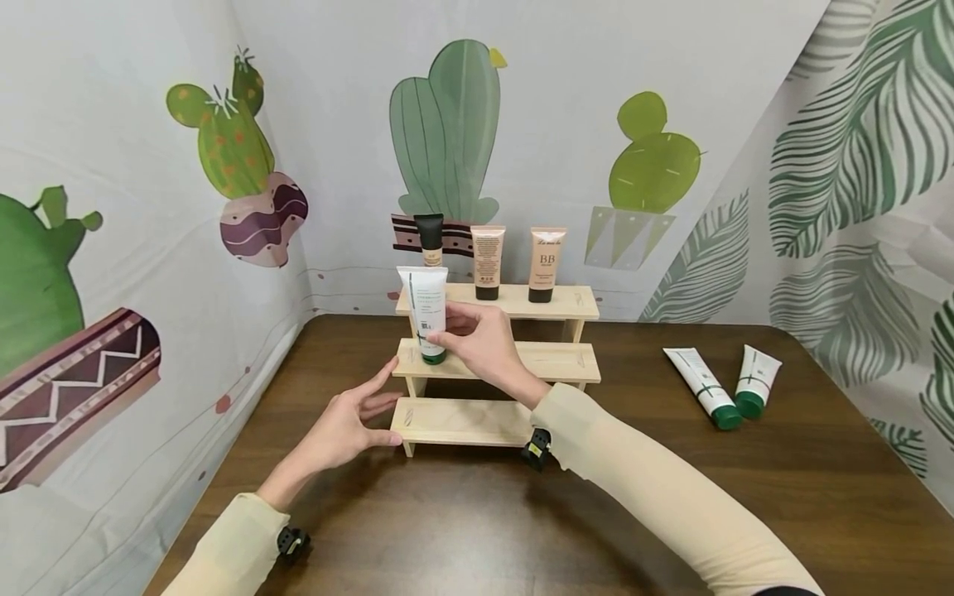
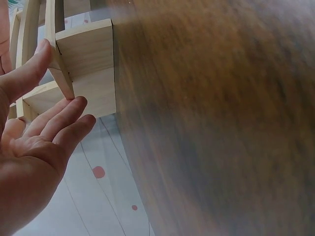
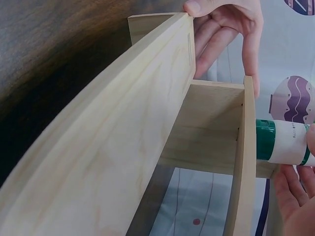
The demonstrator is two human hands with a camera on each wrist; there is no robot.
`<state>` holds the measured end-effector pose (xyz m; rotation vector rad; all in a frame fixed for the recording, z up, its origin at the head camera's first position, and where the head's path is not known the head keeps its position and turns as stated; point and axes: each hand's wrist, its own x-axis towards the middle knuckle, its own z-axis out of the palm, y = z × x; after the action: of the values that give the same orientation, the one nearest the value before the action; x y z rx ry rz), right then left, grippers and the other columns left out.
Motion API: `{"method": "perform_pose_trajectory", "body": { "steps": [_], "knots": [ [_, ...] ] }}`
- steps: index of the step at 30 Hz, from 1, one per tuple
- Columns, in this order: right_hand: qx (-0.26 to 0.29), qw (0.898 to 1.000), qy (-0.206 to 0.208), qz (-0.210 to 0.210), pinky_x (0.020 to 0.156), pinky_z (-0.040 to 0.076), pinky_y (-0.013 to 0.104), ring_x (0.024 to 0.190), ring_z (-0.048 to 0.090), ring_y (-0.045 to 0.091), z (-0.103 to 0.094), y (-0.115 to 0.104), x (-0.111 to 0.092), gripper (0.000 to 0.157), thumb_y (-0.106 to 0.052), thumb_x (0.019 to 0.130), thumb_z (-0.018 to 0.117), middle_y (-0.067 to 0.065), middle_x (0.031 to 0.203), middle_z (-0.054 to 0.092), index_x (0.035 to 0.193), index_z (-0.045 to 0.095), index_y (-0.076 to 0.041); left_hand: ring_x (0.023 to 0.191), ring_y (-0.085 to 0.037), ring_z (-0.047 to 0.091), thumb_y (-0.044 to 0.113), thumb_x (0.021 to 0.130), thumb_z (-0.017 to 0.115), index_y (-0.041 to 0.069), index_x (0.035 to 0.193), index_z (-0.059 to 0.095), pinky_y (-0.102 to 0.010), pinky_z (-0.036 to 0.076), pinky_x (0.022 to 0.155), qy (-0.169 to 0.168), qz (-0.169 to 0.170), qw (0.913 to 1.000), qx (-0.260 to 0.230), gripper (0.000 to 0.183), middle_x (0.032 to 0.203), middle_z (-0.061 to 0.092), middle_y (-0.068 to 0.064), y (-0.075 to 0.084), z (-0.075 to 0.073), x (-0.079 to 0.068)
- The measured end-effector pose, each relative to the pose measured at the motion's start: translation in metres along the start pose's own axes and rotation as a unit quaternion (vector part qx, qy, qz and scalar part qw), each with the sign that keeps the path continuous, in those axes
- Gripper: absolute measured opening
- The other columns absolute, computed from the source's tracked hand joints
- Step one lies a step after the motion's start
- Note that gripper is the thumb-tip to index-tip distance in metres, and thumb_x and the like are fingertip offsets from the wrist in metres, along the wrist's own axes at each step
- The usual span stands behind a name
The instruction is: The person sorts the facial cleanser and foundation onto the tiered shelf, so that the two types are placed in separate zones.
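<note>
A white squeeze tube (image 1: 426, 300) with a green cap stands cap-down at the left end of the middle tier of a three-step wooden display stand (image 1: 465, 422). My right hand (image 1: 486, 343) pinches the tube from its right side, between thumb and fingers. In the right wrist view, the green cap (image 3: 266, 140) sits right at the tier's board. My left hand (image 1: 339, 430) steadies the stand's left end with extended fingers. Its thumb touches the bottom step's end, and its index finger reaches the middle step, as the right wrist view shows.
On the top tier stand a black-capped tube (image 1: 429, 232), a beige tube (image 1: 488, 258) and a beige BB cream tube (image 1: 547, 263). Two white tubes with green caps, one longer (image 1: 701, 385) and one shorter (image 1: 757, 377), lie on the brown table (image 1: 447, 530) at right. A cactus-print cloth (image 1: 335, 99) hangs behind.
</note>
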<state>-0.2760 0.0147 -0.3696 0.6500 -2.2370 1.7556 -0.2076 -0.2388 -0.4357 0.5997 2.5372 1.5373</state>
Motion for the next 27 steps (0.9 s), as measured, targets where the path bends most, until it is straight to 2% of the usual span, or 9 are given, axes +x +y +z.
{"method": "perform_pose_trajectory", "body": {
  "steps": [20,27],
  "knots": [
    [0.024,1.000,-0.009,-0.012,0.085,0.062,0.031,0.095,0.077,0.022,-0.001,0.002,-0.004,0.048,-0.005,0.085,0.089,0.011,0.107,0.079,0.131,0.074,-0.001,0.130,-0.041,0.060,-0.005,0.079,0.090,0.030,0.169,0.027,-0.055,0.052,0.101,0.000,0.000,1.0000,-0.003,0.116,0.145,0.057,-0.028,-0.001,0.000,-0.002],
    [0.044,0.999,-0.012,-0.008,0.088,0.061,0.033,0.099,0.076,0.023,-0.012,0.005,-0.009,0.049,-0.005,0.085,0.089,0.009,0.112,0.078,0.131,0.074,-0.004,0.130,-0.042,0.060,-0.004,0.079,0.090,0.030,0.169,0.026,-0.056,0.051,0.102,0.001,-0.001,1.0000,-0.001,0.116,0.146,0.056,-0.029,0.000,0.001,-0.001]
  ]
}}
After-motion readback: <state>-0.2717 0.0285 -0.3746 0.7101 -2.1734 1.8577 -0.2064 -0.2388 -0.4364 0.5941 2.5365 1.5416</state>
